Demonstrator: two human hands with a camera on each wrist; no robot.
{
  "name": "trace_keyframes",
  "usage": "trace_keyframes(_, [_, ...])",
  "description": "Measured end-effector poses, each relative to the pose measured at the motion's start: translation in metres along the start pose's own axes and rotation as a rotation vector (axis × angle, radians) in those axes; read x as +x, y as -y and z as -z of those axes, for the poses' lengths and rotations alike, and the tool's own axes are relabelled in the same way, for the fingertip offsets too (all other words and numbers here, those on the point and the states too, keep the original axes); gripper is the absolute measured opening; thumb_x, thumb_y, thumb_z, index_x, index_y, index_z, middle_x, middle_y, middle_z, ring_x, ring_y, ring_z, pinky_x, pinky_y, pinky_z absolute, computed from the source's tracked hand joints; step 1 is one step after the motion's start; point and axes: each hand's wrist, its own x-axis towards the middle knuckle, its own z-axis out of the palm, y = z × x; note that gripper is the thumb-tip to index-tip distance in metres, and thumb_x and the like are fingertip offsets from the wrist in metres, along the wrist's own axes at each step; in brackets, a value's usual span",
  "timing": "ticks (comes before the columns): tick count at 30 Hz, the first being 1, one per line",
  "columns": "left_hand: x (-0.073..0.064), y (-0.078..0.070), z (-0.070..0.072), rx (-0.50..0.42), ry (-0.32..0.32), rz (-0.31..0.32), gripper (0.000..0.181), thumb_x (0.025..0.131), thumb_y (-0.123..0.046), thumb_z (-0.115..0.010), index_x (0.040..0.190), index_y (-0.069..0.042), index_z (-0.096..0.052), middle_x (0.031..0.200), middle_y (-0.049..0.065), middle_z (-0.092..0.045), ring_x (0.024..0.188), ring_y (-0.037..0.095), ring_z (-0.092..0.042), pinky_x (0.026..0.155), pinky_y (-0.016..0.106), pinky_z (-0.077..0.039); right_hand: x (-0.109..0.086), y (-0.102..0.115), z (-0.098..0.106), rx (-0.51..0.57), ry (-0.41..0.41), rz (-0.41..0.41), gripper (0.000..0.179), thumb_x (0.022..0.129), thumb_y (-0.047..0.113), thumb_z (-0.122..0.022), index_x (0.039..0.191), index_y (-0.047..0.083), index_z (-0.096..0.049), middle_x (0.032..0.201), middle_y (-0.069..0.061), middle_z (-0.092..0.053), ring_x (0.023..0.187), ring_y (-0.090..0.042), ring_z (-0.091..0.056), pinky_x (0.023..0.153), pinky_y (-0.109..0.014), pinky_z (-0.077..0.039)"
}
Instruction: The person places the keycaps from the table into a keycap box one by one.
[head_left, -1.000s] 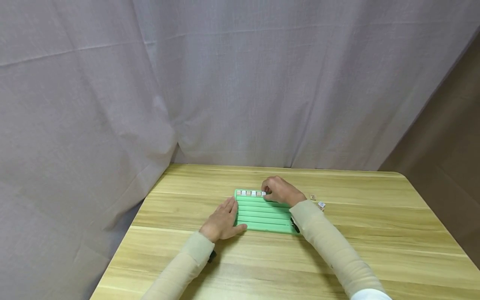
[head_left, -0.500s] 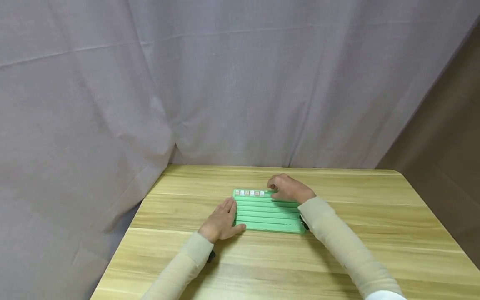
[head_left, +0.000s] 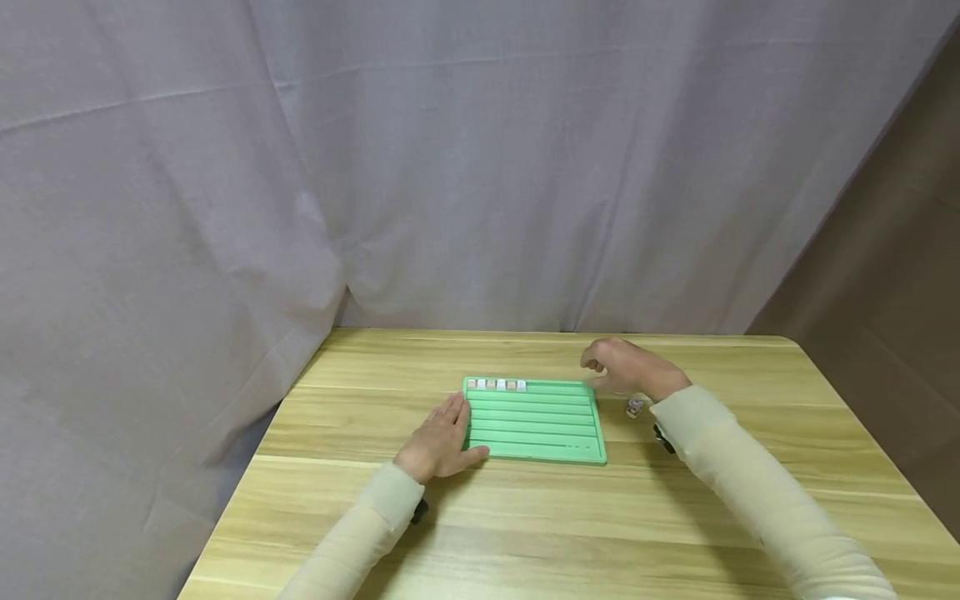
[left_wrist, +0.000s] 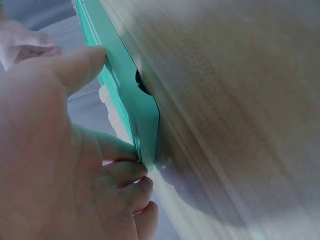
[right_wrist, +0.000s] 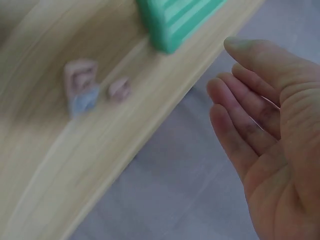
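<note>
A ridged green tray (head_left: 534,427) lies flat on the table, several small white and pinkish keycap-like pieces (head_left: 497,385) lined up at the left of its back groove. My left hand (head_left: 438,437) rests at the tray's front left corner, fingers along the left side and thumb at the front edge; the left wrist view shows the thumb (left_wrist: 87,62) touching the green edge. Beyond the tray's back right corner, my right hand (head_left: 628,367) hovers with loosely bent fingers and nothing in it. Blurred loose pieces, pink (right_wrist: 80,75) and bluish white (right_wrist: 85,101), lie near it.
Another small pink piece (right_wrist: 120,90) sits apart from the other loose ones on the wooden table (head_left: 525,525). A grey curtain (head_left: 465,208) hangs behind the table's far edge and along the left side.
My right hand has let go of the last piece in the back row and moved right, off the tray toward the loose pieces. The left hand has stayed at the tray's corner.
</note>
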Motion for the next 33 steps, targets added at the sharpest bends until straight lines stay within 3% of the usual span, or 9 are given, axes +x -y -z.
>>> trace_keyframes(4, [0.000, 0.001, 0.000, 0.001, 0.001, 0.006, 0.094, 0.106, -0.060, -0.052, 0.166, 0.005, -0.021, 0.176, 0.022, -0.015, 0.166, 0.033, -0.016, 0.136, 0.046, -0.021, -0.010, -0.012, 0.005, -0.050, -0.019, 0.015, 0.011, 0.086, -0.002, -0.078, 0.090, 0.006, -0.071, 0.087, -0.004, -0.072, 0.082, -0.022, -0.068, 0.072, -0.036, -0.058])
trace_keyframes(12, [-0.001, 0.002, -0.001, 0.007, 0.015, 0.012, 0.093, 0.107, -0.060, -0.049, 0.166, 0.004, -0.019, 0.177, 0.021, -0.013, 0.166, 0.033, -0.014, 0.137, 0.045, -0.020, -0.025, -0.034, -0.008, -0.024, 0.046, -0.108, 0.012, 0.090, 0.002, -0.076, 0.085, 0.005, -0.066, 0.079, -0.001, -0.060, 0.071, -0.011, -0.051, 0.062, -0.027, -0.044])
trace_keyframes(19, [-0.003, 0.001, -0.001, -0.002, 0.017, 0.012, 0.093, 0.107, -0.060, -0.049, 0.166, 0.004, -0.019, 0.177, 0.021, -0.013, 0.166, 0.033, -0.014, 0.137, 0.046, -0.020, -0.030, -0.042, -0.025, 0.067, 0.068, -0.175, 0.013, 0.091, -0.002, -0.073, 0.085, 0.008, -0.066, 0.079, 0.000, -0.062, 0.070, -0.008, -0.055, 0.061, -0.023, -0.046])
trace_keyframes(26, [-0.004, 0.000, -0.001, 0.002, 0.013, 0.003, 0.093, 0.107, -0.060, -0.050, 0.166, 0.005, -0.020, 0.177, 0.021, -0.015, 0.166, 0.033, -0.016, 0.136, 0.046, -0.021, -0.029, -0.048, -0.036, 0.036, 0.054, -0.157, 0.024, 0.086, -0.007, -0.068, 0.075, 0.011, -0.056, 0.072, 0.003, -0.050, 0.068, -0.008, -0.050, 0.059, -0.023, -0.040])
trace_keyframes(33, [-0.004, 0.000, 0.000, 0.007, 0.013, -0.002, 0.093, 0.107, -0.060, -0.050, 0.166, 0.005, -0.021, 0.176, 0.022, -0.015, 0.166, 0.033, -0.016, 0.136, 0.046, -0.022, -0.028, -0.049, -0.041, 0.042, 0.056, -0.170, 0.020, 0.088, -0.007, -0.068, 0.078, 0.010, -0.062, 0.074, 0.004, -0.055, 0.066, -0.007, -0.056, 0.061, -0.023, -0.043])
